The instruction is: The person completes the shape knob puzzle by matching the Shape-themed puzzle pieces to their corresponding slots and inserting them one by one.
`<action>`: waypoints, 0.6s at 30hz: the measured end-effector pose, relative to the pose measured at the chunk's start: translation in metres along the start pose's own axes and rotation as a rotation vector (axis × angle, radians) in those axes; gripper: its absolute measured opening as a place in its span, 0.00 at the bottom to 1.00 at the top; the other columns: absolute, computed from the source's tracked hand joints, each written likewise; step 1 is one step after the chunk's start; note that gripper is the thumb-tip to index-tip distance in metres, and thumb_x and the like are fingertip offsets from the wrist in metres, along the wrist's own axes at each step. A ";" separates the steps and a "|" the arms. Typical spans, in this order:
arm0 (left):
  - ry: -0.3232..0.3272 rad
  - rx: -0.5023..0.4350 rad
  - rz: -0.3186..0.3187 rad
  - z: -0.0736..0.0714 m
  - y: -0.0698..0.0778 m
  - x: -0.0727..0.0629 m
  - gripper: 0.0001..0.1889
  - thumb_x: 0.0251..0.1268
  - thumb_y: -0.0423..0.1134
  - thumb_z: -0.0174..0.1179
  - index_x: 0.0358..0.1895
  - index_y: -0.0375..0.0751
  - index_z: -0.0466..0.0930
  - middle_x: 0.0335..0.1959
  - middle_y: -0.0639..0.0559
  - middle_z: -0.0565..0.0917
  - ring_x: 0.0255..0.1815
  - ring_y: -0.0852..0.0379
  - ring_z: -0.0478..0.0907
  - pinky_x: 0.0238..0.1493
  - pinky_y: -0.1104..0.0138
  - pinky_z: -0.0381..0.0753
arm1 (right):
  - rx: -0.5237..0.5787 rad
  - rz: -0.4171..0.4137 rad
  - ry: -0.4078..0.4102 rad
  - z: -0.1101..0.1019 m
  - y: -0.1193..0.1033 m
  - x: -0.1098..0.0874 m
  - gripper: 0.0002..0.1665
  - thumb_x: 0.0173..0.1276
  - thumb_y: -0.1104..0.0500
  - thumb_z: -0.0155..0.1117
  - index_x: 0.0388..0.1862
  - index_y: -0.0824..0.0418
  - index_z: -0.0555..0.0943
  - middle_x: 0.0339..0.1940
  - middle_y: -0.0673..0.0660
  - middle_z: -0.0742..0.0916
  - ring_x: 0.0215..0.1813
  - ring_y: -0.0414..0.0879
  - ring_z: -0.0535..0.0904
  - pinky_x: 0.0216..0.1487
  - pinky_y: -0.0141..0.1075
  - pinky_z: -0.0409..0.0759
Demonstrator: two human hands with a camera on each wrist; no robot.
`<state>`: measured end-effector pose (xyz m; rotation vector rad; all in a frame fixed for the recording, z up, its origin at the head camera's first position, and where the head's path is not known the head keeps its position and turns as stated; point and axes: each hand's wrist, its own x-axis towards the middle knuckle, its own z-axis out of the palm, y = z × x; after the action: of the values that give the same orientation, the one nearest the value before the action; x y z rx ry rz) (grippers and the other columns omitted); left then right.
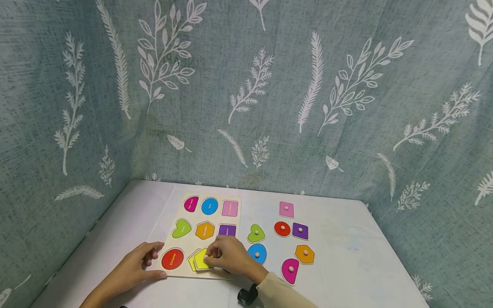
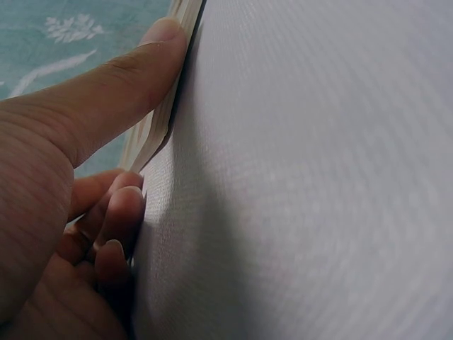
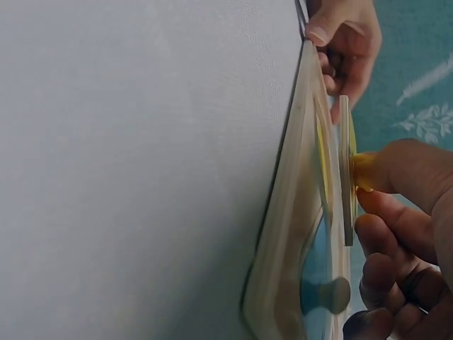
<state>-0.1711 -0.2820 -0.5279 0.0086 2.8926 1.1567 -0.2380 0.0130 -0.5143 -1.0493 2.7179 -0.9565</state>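
Note:
A white shape puzzle board [image 1: 185, 244] with coloured, labelled spaces lies at the table's left. My left hand [image 1: 132, 265] holds its near left corner, thumb against the front edge and fingers at the left side. Between thumb and fingertips, my right hand [image 1: 231, 256] pinches a yellow puzzle piece [image 1: 200, 260] by its knob. That piece is a little above the board, overlapping the yellow space [image 1: 191, 262] and shifted to its right. In the right wrist view the piece stands apart from the board's face. Below the right hand, a blue knobbed piece [image 3: 313, 283] sits on the board.
Right of the board lie loose knobbed pieces: a green heart [image 1: 256, 234], blue circle [image 1: 262, 250], red circle [image 1: 282, 232], pink square [image 1: 286, 211], purple square [image 1: 301, 233], orange hexagon [image 1: 305, 257] and magenta half round [image 1: 289, 276]. A leaf-patterned cloth [image 1: 246, 85] surrounds the table.

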 end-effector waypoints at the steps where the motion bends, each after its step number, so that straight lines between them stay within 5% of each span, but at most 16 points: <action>1: 0.000 0.000 0.000 0.000 0.000 0.000 0.50 0.33 0.49 0.87 0.64 0.30 0.76 0.35 0.51 0.71 0.36 0.55 0.69 0.37 0.69 0.73 | -0.005 -0.002 -0.002 0.001 -0.001 0.001 0.06 0.64 0.50 0.77 0.29 0.48 0.89 0.24 0.38 0.76 0.28 0.30 0.69 0.31 0.25 0.70; 18: -0.004 -0.007 -0.024 -0.001 0.002 -0.001 0.51 0.32 0.50 0.88 0.65 0.30 0.76 0.36 0.52 0.72 0.37 0.55 0.70 0.37 0.70 0.75 | -0.073 -0.028 0.006 0.014 -0.006 0.013 0.06 0.63 0.50 0.77 0.29 0.47 0.88 0.22 0.37 0.76 0.29 0.29 0.68 0.32 0.25 0.69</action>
<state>-0.1702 -0.2813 -0.5256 -0.0236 2.8767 1.1621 -0.2407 -0.0054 -0.5202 -1.1016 2.7699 -0.8712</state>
